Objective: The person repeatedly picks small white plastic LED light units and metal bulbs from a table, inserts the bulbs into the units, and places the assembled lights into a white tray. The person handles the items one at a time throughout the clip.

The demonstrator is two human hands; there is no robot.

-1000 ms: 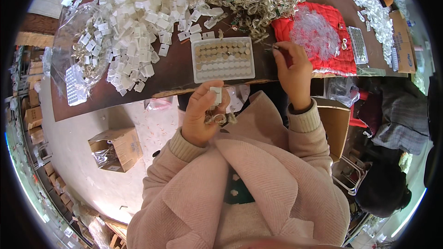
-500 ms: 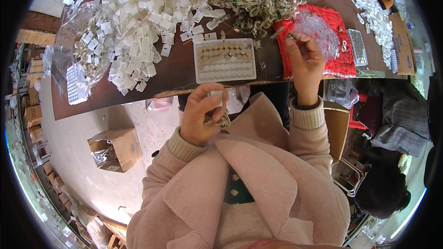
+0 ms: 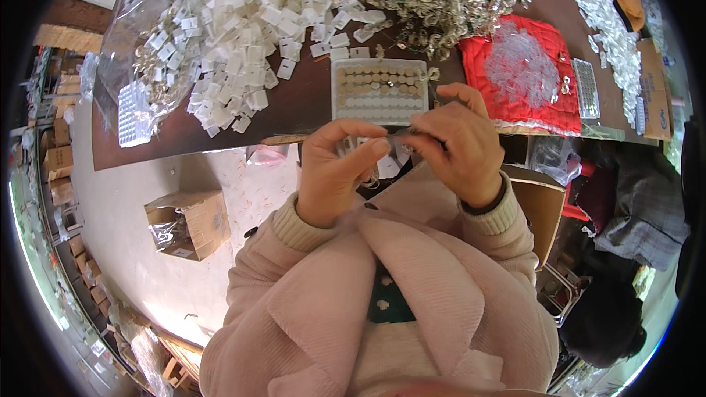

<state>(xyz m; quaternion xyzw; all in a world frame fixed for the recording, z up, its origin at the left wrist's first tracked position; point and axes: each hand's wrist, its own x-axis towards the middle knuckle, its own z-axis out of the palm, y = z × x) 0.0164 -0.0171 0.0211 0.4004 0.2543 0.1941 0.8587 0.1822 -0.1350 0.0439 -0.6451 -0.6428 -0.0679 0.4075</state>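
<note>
My left hand is closed in front of the table's near edge, fingers curled round a small white plastic piece, mostly hidden. Below its fingers hangs a thin looped strand. Facing it, my right hand has its thumb and fingers pinched together close to the left fingertips; what they hold is too small to name. Just beyond both hands lies a clear tray holding rows of small round pieces, tan in the far rows and white in the near ones.
White plastic pieces are heaped at left, beside a clear bag. Tangled clear-and-metallic strands lie at the back. A red cloth carries a clear plastic pile. An open carton stands on the floor.
My right hand has come from over the red cloth, leftward and toward me, to meet my left hand. The left hand has shifted slightly right, and the view has moved a little.
</note>
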